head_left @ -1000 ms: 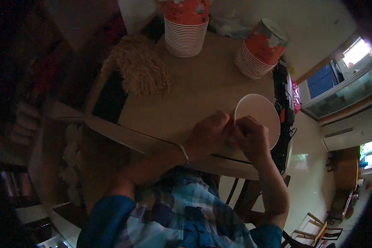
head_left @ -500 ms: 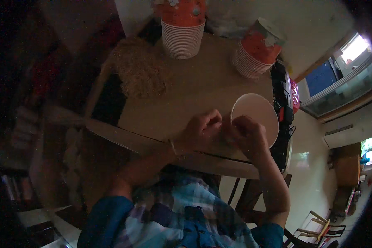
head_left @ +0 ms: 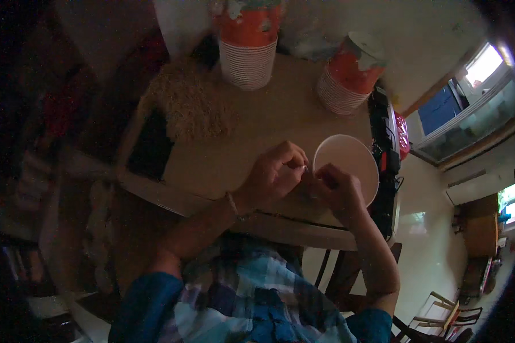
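Observation:
My left hand is above the near part of the table, its thumb and fingers pinched together. A tiny pale speck shows at its fingertips, too small to name. Just to its right, my right hand is closed in a pinch too, and whatever it holds is hidden by the fingers. Behind and partly under my right hand is a white paper tub, with its round rim facing me. The fingertips of the two hands are close together, with a narrow gap between them.
A tall stack of orange-and-white paper tubs stands at the back, with a second tub stack leaning at the back right. Brown stringy fibre lies at the left of the brown tabletop. Dark power strips line the right edge.
My view has shifted slightly, so the tub stacks sit lower and further left. The fingers of my left hand have turned a little and remain pinched. My right hand stays by the tub.

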A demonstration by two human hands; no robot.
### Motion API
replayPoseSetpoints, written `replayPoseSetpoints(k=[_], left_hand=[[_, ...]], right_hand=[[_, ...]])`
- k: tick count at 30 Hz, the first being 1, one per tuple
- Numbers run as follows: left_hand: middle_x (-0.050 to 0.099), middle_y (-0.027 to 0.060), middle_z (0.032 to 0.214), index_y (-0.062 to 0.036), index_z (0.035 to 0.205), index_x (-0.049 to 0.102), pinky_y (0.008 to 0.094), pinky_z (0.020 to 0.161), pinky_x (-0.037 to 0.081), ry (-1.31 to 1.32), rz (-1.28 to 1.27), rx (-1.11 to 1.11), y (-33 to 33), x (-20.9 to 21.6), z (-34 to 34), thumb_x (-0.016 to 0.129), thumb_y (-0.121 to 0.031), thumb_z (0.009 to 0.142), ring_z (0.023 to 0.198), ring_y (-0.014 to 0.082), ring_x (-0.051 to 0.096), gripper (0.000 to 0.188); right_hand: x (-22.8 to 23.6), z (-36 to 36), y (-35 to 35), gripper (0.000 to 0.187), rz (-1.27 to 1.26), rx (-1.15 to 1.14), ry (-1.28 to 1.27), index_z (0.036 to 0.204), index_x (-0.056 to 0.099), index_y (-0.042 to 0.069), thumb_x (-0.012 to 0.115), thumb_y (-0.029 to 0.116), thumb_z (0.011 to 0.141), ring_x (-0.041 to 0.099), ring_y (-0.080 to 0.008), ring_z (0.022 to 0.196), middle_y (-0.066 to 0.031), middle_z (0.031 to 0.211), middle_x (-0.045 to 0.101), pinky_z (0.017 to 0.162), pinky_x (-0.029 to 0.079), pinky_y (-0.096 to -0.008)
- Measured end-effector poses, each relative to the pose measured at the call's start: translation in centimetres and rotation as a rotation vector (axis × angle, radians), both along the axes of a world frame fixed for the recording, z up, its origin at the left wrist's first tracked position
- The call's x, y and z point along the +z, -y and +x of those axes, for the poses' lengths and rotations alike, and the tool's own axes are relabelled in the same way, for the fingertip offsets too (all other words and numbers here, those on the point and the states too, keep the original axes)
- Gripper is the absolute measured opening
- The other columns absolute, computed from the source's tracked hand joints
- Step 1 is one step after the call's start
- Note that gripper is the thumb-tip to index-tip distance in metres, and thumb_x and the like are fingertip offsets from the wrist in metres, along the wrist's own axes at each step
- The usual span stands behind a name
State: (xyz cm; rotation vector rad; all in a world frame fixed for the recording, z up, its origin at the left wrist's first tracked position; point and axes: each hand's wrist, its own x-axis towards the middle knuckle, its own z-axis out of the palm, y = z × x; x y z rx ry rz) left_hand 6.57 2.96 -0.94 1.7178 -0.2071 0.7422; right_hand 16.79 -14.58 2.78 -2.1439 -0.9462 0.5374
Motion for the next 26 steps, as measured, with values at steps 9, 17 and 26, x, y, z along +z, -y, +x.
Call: replayPoseSetpoints(k=[9,17,26], left_hand=[[0.064,0.0145,0.088,-0.0046,0.101,0.052,0.0357,0.071,0.053,-0.160,0.222,0.003,0.0,2.0,1.4,0.055,-0.010,0.093,0.080,0.0271,0.066,0.010],[0.065,0.0167,0.087,-0.0075,0.103,0.054,0.0409,0.066,0.052,-0.152,0.283,-0.079,-1.1,1.7,3.0,0.057,-0.014,0.093,0.080,0.0361,0.066,0.013],[0.065,0.0230,0.098,-0.0065,0.114,0.059,0.0425,0.075,0.052,-0.092,0.410,-0.174,-2.2,3.3,3.9,0.059,-0.025,0.092,0.089,0.0367,0.065,0.029]], right_hand=[[0.2,0.1,0.3,0.020,0.040,0.030,0.127,0.102,0.065,0.006,0.063,0.012,0.083,0.067,-0.0345,0.092,-0.0177,0.099,0.067,0.075,0.053,-0.0403],[2.2,-1.0,0.2,0.006,-0.090,0.082,0.364,0.089,0.061,0.005,0.061,0.007,0.084,0.062,-0.0349,0.081,-0.0132,0.087,0.060,0.068,0.050,-0.0386],[3.0,-0.5,0.8,0.033,-0.097,0.373,0.758,0.114,0.057,0.009,0.062,0.003,0.082,0.061,-0.0335,0.095,-0.0134,0.101,0.057,0.076,0.051,-0.0392]])
